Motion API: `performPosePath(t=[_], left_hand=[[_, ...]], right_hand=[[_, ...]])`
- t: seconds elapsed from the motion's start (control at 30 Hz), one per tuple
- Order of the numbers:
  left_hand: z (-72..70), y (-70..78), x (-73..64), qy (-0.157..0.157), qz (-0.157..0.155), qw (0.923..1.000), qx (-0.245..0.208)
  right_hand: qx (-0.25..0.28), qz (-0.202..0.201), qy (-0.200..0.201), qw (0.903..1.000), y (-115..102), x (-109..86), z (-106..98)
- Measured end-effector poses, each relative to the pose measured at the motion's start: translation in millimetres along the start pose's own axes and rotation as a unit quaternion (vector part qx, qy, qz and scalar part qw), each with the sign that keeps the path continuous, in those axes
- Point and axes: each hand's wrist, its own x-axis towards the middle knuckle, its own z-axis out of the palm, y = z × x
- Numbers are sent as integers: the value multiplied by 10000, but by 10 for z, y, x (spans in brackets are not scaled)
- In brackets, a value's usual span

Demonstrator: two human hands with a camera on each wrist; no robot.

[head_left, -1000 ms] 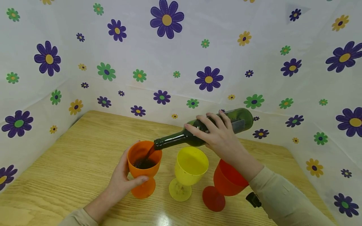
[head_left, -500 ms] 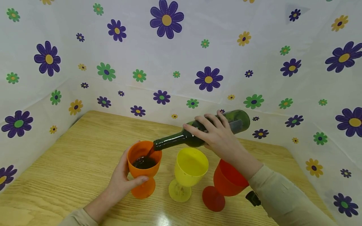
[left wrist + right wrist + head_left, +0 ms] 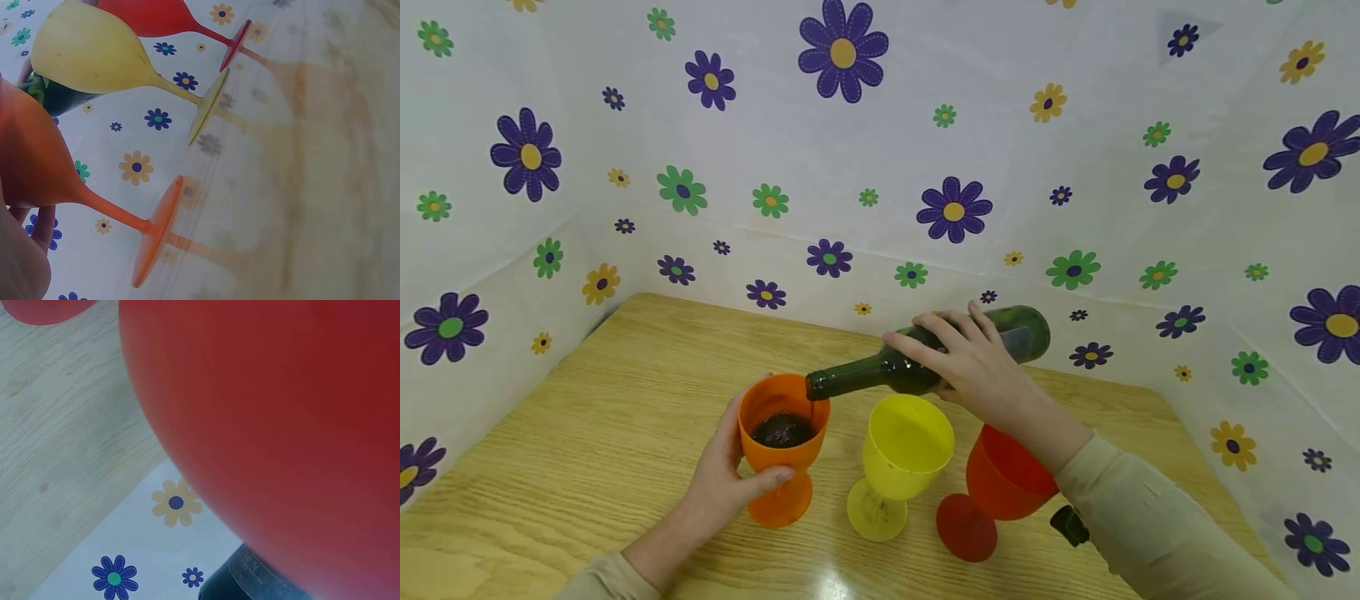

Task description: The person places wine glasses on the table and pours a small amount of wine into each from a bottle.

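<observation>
My right hand grips a green glass bottle round its body, tilted with the neck pointing left. The bottle's mouth sits over the right rim of an orange goblet, and a thin trickle of dark liquid runs down from it. Dark liquid with a bubbly surface lies inside the goblet. My left hand holds the orange goblet's bowl from the left, thumb across the front. In the left wrist view the orange goblet stands on its foot. The red goblet fills much of the right wrist view.
A yellow goblet stands under the bottle's neck, and a red goblet stands to its right, partly behind my right forearm. A small black object is by my right sleeve. Flower-printed sheeting walls the wooden table behind and at both sides.
The bottle's base has come lower and leftward, so it lies flatter. The stream from its mouth has thinned to a trickle. My left hand and the goblets have barely moved.
</observation>
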Motion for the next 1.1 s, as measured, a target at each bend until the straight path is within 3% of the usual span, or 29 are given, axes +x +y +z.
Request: performPosePath(t=[0.67,1.1], left_hand=[[-4,-6,-3,-18,10,10000,-40],[-4,4,-8,-56,-70,10000,-27]], right_hand=[[511,128,-517,9973,24,13,-4],[670,260,-409,9966,38,18,-41]])
